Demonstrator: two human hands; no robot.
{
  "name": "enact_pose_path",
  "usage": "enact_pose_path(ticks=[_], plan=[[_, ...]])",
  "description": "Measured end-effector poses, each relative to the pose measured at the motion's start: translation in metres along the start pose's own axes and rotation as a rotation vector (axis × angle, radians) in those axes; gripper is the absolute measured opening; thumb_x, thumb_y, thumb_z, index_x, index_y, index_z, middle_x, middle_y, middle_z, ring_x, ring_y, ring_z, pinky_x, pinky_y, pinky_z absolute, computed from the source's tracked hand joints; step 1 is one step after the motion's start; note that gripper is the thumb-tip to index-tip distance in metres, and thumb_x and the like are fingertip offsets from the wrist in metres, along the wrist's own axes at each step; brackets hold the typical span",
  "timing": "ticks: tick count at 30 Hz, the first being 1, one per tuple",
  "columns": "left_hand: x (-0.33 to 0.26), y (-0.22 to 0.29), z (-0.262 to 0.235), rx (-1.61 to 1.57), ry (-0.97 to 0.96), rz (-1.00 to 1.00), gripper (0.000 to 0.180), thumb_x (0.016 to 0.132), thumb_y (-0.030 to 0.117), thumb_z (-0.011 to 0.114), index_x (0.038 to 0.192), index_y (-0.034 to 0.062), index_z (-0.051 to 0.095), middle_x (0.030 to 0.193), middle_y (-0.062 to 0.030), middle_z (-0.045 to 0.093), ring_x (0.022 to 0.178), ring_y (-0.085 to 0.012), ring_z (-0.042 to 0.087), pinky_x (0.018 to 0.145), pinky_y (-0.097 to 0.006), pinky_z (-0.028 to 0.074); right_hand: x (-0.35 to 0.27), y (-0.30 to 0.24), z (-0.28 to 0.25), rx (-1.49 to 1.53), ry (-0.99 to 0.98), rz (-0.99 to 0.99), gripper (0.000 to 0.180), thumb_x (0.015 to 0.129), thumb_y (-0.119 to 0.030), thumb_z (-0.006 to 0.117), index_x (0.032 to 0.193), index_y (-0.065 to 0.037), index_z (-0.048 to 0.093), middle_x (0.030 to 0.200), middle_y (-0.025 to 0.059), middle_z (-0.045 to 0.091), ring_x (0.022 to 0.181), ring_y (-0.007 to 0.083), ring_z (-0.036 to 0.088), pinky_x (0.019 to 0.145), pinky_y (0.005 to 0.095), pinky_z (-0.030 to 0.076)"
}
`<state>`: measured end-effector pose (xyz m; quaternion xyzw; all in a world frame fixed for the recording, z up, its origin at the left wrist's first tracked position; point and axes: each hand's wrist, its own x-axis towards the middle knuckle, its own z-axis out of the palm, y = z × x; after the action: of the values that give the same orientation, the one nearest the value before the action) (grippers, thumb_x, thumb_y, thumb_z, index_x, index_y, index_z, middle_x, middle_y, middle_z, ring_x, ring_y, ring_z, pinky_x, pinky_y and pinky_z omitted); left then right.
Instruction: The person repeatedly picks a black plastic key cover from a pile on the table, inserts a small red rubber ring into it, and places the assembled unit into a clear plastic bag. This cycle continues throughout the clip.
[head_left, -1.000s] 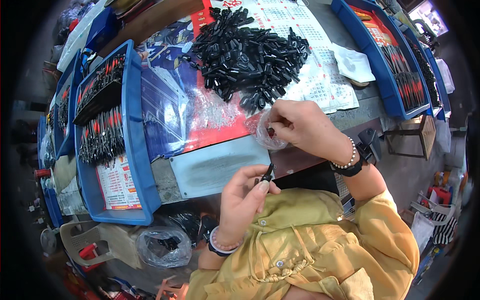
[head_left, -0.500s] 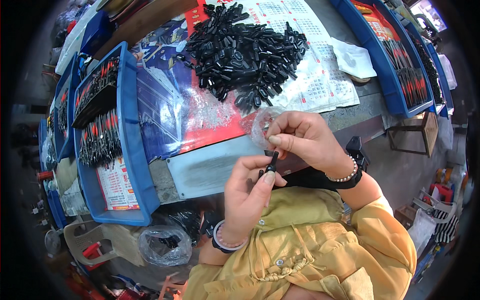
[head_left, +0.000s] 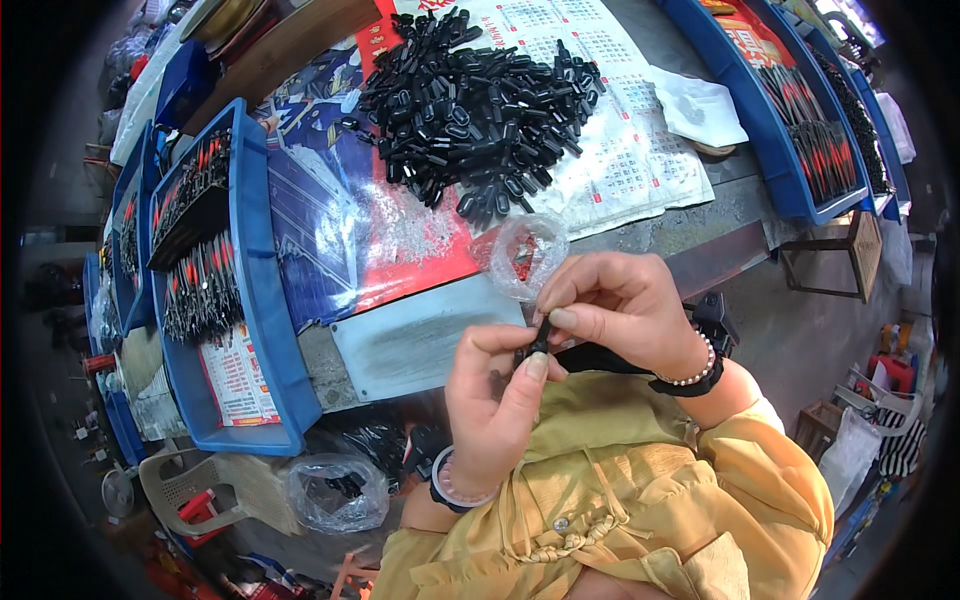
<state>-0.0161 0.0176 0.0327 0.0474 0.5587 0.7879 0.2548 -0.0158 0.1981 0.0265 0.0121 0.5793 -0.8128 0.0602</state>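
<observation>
My left hand pinches a small black plastic part between thumb and fingers, in front of my body at the table's near edge. From the right, my right hand closes its thumb and forefinger on the upper end of the same part. The fingertips of both hands nearly meet there and hide most of it. Just beyond my right hand lies a clear plastic bag with small red bits in it. Farther off, a big heap of black plastic parts covers printed paper sheets.
A pale, scuffed plate lies along the near table edge. Blue trays with black-and-red pieces stand at left, and another blue tray at far right. White paper lies beside the heap. A plastic bag hangs below the table.
My right hand has come down to the part in my left hand, and its fingertips now close on the part's upper end. The view has shifted slightly.
</observation>
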Motion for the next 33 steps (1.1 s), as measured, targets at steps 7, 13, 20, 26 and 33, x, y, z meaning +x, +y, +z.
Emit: enact_pose_path(ticks=[7,13,20,26,33], plan=[[-0.01,0.0,0.002,0.224,-0.01,0.071,0.033,0.093,0.003,0.055,0.125,0.0002,0.044,0.082,-0.0021,0.064,0.069,-0.0046,0.054,0.063,-0.018,0.042,-0.007,-0.001,-0.001,-0.499,-0.058,-0.46,0.015,0.079,0.003,0.068,0.093,0.001,0.063,0.088,0.0105,0.066,0.078,0.0249,0.065,0.067,0.0302,0.052],[-0.008,-0.007,0.0,0.313,-0.017,0.24,0.034,0.092,0.001,0.056,0.124,-0.0016,0.046,0.082,-0.0023,0.062,0.068,-0.0032,0.052,0.062,-0.018,0.041,-0.015,0.005,0.012,-0.478,0.076,-0.407,0.012,0.08,0.004,0.067,0.09,0.001,0.061,0.087,0.0097,0.066,0.077,0.0206,0.066,0.065,0.028,0.052],[-0.008,-0.015,0.0,0.353,0.051,0.256,0.027,0.092,0.0,0.055,0.117,-0.0027,0.046,0.078,-0.0015,0.058,0.066,-0.0024,0.049,0.06,-0.017,0.039,-0.019,0.019,0.021,-0.422,0.187,-0.349,0.01,0.082,0.004,0.066,0.089,-0.001,0.062,0.09,0.0102,0.067,0.075,0.0152,0.067,0.063,0.0259,0.053],[-0.007,-0.017,0.0,0.234,0.085,0.262,0.022,0.092,0.002,0.055,0.111,-0.0016,0.046,0.078,-0.0021,0.058,0.068,-0.0042,0.052,0.062,-0.018,0.042,-0.017,0.026,0.026,-0.437,0.176,-0.441,0.014,0.082,0.005,0.066,0.094,-0.001,0.062,0.094,0.0107,0.069,0.077,0.0139,0.067,0.066,0.0245,0.053],[-0.009,-0.011,-0.003,0.13,0.045,0.247,0.036,0.094,0.006,0.054,0.127,-0.0028,0.041,0.084,-0.0042,0.061,0.072,-0.0061,0.056,0.065,-0.02,0.045,-0.018,0.027,0.04,-0.094,0.232,-0.363,0.023,0.084,0.007,0.064,0.105,0.001,0.06,0.103,0.0137,0.067,0.076,0.0109,0.065,0.064,0.0232,0.052]])
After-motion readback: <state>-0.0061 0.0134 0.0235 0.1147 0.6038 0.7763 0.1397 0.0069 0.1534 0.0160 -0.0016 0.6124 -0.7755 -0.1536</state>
